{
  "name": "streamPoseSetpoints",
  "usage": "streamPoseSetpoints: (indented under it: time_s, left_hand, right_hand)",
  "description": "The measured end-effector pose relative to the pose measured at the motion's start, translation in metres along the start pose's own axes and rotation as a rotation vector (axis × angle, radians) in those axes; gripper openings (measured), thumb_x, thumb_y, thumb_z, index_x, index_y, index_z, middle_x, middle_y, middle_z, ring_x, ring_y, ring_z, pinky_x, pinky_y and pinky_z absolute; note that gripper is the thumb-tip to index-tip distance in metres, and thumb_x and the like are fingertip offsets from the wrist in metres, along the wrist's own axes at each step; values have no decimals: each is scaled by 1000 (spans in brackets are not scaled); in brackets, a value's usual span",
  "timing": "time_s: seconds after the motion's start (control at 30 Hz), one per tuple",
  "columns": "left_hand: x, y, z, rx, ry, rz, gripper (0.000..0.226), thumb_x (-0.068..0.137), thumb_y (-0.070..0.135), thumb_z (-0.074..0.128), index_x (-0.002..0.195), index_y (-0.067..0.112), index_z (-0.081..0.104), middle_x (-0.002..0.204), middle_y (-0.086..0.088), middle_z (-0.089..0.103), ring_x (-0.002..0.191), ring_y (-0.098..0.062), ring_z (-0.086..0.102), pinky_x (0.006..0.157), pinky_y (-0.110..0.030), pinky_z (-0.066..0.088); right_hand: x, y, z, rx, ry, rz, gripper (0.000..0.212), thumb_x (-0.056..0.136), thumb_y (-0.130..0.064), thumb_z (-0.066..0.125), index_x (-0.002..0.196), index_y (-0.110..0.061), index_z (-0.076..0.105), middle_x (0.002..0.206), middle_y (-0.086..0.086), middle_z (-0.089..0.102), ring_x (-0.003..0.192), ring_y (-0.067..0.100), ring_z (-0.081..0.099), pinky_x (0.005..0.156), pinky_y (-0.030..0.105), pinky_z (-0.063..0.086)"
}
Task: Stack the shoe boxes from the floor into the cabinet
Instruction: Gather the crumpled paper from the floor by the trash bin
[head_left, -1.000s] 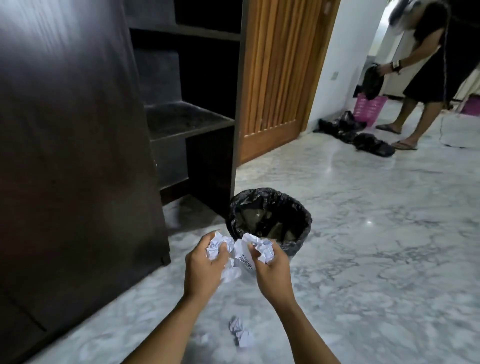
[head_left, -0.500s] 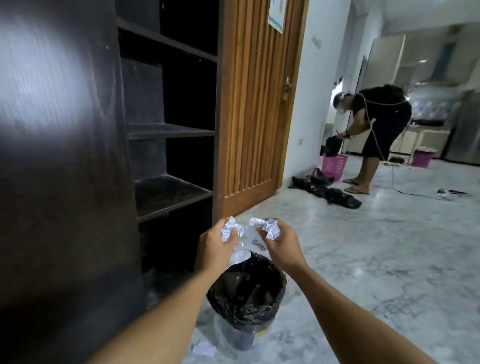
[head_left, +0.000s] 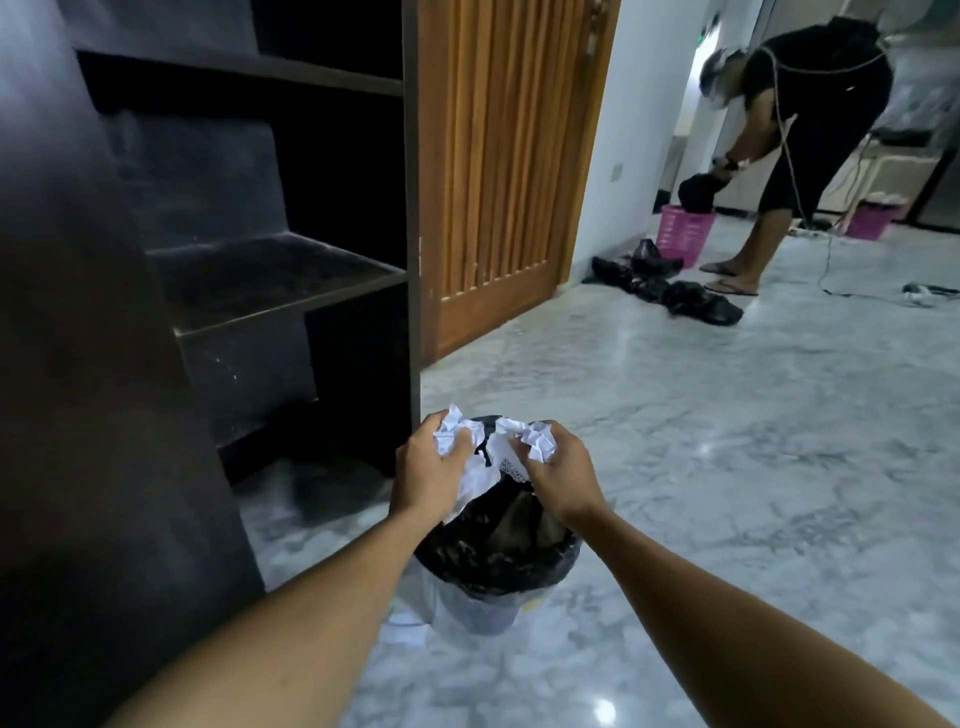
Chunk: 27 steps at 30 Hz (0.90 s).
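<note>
Marble floor (head_left: 727, 467) and the dark cabinet (head_left: 270, 280) flank a lined bin (head_left: 493, 571), with the cabinet just left of it; no shoe boxes are in view. Over the bin, left hand (head_left: 431, 473) and right hand (head_left: 563, 478) each clutch crumpled paper (head_left: 452, 428), which seems light, soft, crushable and graspable anywhere.

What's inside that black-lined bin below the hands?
The bin shows brownish waste on its black liner. The left hand and right hand hold crumpled white paper over it, covering the rest.
</note>
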<state>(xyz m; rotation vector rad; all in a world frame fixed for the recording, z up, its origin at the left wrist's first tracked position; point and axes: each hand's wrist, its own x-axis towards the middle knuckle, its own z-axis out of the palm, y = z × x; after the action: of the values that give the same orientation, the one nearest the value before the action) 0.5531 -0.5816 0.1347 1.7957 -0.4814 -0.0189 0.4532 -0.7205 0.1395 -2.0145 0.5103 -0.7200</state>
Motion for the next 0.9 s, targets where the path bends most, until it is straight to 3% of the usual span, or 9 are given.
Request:
streamPoseSetpoints:
  time_s: [0.07,0.17,0.27,0.37,0.5,0.6,0.7,0.83,0.9]
  left_hand:
    - [-8,-22,7,24,-34,-60,37,93,37,61,124,17,63,112,-4,70,102,-22,64,83,-31,49]
    - [-20,-39,13,65,-76,-98,50,83,56,54,119,22,62,110,-4,71,102,-27,65,88,-43,54]
    - [-21,-39,19,64,-69,-130,68,72,70,45,116,21,60,109,-5,70,100,-27,65,86,-44,55]
    - [-22,-30,18,74,-97,-145,59,78,63,54,122,24,59,118,1,68,107,-24,63,92,-41,52]
    - [-22,-30,12,92,-90,-153,51,88,47,66,132,25,57,127,3,63,117,-22,58,96,-35,48]
    - [-20,-30,15,83,-107,-143,47,90,44,66,132,25,58,128,2,62,117,-20,58,92,-31,47]
    - [-17,-26,19,54,-140,-124,44,92,39,66,132,20,59,130,1,61,109,-15,56,85,-26,41]
    - [-15,-25,22,0,-139,-145,47,92,42,65,132,19,59,132,0,62,115,-15,58,90,-26,46]
    - [-15,-25,26,-29,-141,-152,44,94,38,63,131,15,59,130,0,63,108,-9,58,80,-10,46]
  right_hand:
    - [-6,15,12,-31,-24,39,17,93,-32,66,91,-15,65,83,-13,69,75,-11,63,68,7,44]
    - [-12,21,25,-21,-58,29,17,94,-31,65,93,-14,68,90,-8,73,87,1,68,69,5,46]
    - [-10,29,28,42,-52,85,12,93,-25,66,100,-15,69,93,-7,74,91,5,69,69,7,49]
    - [-7,37,32,76,-19,190,28,89,-32,68,111,-13,65,103,2,71,96,19,69,75,23,54]
    - [-5,35,37,199,-44,351,56,83,-36,74,128,-12,51,118,8,64,96,21,65,71,29,51]
    - [-7,36,33,165,-66,363,74,82,-34,79,142,-13,40,128,5,52,116,25,59,94,38,53]
    - [-5,38,29,150,-59,341,72,81,-33,81,139,-15,42,125,2,50,117,23,57,98,35,50]
    - [-2,43,27,181,-33,333,64,83,-47,76,134,-19,49,125,5,57,110,22,62,97,42,54]
    - [-4,43,25,156,-30,307,60,86,-52,70,133,-19,51,121,4,60,109,20,62,92,34,53]
